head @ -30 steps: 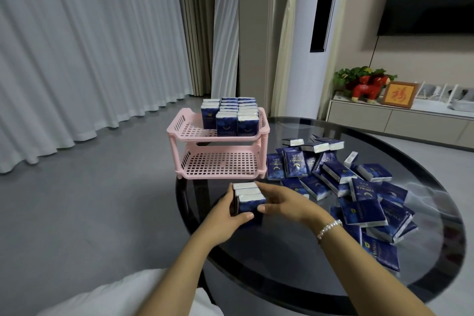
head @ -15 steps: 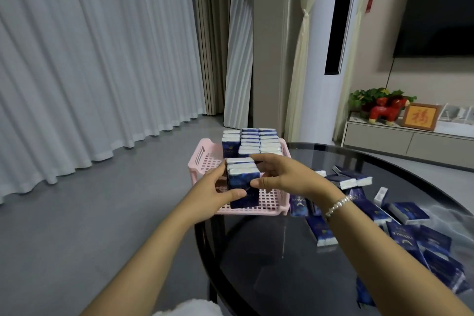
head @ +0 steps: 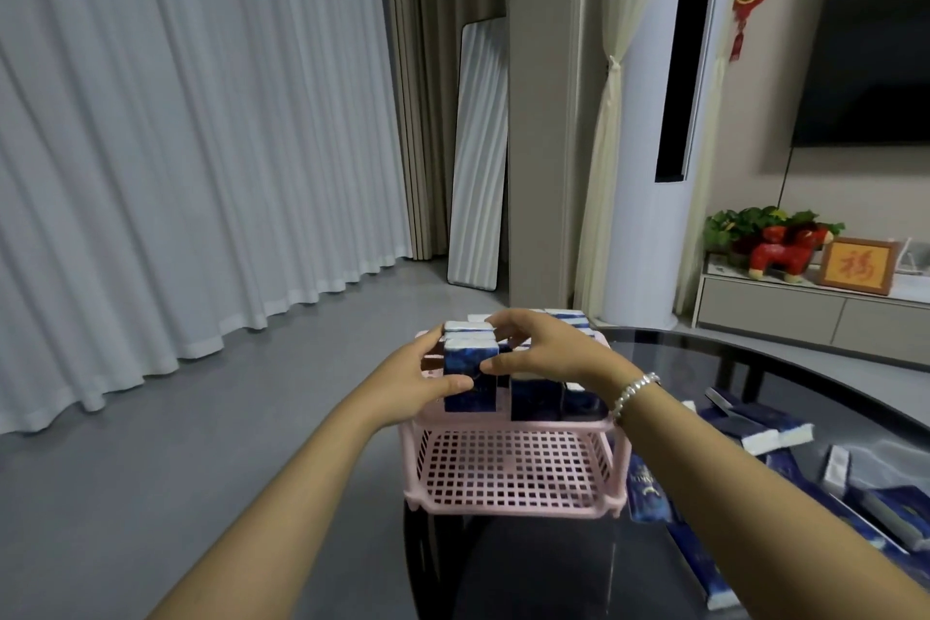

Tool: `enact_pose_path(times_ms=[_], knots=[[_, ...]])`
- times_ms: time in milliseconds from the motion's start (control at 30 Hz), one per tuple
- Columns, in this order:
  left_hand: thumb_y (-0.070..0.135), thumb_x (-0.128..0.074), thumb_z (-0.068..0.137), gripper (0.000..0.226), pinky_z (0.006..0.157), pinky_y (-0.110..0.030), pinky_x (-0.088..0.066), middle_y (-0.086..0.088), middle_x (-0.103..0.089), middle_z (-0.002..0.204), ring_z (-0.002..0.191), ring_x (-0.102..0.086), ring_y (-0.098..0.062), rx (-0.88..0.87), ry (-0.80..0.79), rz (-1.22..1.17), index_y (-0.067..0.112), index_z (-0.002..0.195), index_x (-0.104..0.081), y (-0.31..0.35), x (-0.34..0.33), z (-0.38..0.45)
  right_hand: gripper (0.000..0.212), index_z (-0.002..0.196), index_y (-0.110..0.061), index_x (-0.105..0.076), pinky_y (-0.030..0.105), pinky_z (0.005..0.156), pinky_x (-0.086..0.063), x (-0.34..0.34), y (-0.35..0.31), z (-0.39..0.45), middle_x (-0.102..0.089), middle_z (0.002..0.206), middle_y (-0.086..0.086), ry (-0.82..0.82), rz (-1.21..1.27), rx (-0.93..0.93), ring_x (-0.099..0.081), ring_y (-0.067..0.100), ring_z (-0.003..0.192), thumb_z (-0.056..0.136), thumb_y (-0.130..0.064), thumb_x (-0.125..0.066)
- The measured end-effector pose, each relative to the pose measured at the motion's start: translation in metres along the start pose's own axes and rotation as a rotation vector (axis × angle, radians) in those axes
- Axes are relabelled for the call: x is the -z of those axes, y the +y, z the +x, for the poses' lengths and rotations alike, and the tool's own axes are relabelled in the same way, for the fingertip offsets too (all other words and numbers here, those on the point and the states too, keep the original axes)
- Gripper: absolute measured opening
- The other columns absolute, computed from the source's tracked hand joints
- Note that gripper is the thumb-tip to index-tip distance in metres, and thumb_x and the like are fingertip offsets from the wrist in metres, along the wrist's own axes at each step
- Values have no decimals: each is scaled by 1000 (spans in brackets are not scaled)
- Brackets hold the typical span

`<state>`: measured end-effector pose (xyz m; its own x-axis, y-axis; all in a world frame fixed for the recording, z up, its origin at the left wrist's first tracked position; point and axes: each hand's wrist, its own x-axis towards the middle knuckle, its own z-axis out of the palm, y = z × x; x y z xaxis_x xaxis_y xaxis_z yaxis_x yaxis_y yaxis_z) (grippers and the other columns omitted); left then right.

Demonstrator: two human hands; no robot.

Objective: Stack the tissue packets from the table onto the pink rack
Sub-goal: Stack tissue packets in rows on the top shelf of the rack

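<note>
- Head view: a small stack of blue tissue packets (head: pixel 470 375) is held upright at the front left of the pink rack (head: pixel 508 425), on its upper tier.
- The stack is gripped from the left by the left hand (head: pixel 420 380), with the thumb laid across the blue front face.
- The right hand (head: pixel 546 347) is curled over the top and right side of the same stack, its thumb pressed against the front edge; a beaded bracelet (head: pixel 631 393) is worn on that wrist.
- More tissue packets (head: pixel 536 398) are seen standing on the upper tier just beside the held stack, and further ones (head: pixel 568 317) behind the hands.
- The lower tier (head: pixel 508 473), a pink perforated grid, is seen below the hands.
- The rack is placed at the near left edge of a dark round glass table (head: pixel 755 368).
- Loose packets (head: pixel 755 433) are scattered on the table to the right of the rack, one (head: pixel 646 488) leaning just beside its right leg.
- White curtains (head: pixel 176 141) are hung at the left, and a red horse figurine (head: pixel 785 249) is set on a low cabinet at the far right.
</note>
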<state>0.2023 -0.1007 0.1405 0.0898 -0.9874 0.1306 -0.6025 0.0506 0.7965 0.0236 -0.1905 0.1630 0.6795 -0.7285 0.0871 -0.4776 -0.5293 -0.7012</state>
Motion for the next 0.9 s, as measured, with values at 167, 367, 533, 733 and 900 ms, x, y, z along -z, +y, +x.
enact_pose_path(times_ms=[167, 367, 533, 733, 900], knots=[[13, -71, 81, 59, 93, -21, -46, 9, -61, 125, 107, -59, -2, 12, -53, 0, 32, 131, -45, -22, -13, 28, 67, 132, -18, -48, 31, 98, -41, -8, 16, 21, -52, 130, -1, 49, -160, -58, -46, 17, 118, 74, -38, -74], [14, -73, 77, 64, 88, -21, -46, 9, -62, 117, 99, -60, -8, 8, -36, 86, 31, 132, -46, -32, -25, 43, 68, 132, -17, -46, 32, 102, -30, -15, 20, 28, -41, 135, 4, 91, -370, -70, -31, 23, 125, 74, -39, -73], [12, -73, 77, 67, 89, -18, -45, 12, -63, 117, 103, -59, -8, -8, -59, 124, 32, 134, -44, -32, -31, 47, 67, 136, -16, -43, 33, 101, -32, -13, 20, 29, -43, 137, 5, 67, -373, -57, -34, 24, 126, 79, -38, -69], [23, -68, 83, 62, 91, -25, -42, 8, -60, 123, 107, -55, -13, 37, -52, 224, 33, 137, -39, -31, -38, 47, 40, 122, -16, -60, 30, 95, -31, -16, 21, 27, -57, 126, 2, 109, -371, -2, -40, 25, 118, 87, -35, -59], [22, -68, 83, 65, 96, -25, -43, 8, -60, 124, 110, -56, -13, 54, -91, 202, 34, 139, -38, -29, -35, 45, 39, 122, -19, -60, 38, 96, -35, -16, 18, 24, -58, 124, 3, 93, -456, -12, -38, 27, 115, 89, -39, -55]])
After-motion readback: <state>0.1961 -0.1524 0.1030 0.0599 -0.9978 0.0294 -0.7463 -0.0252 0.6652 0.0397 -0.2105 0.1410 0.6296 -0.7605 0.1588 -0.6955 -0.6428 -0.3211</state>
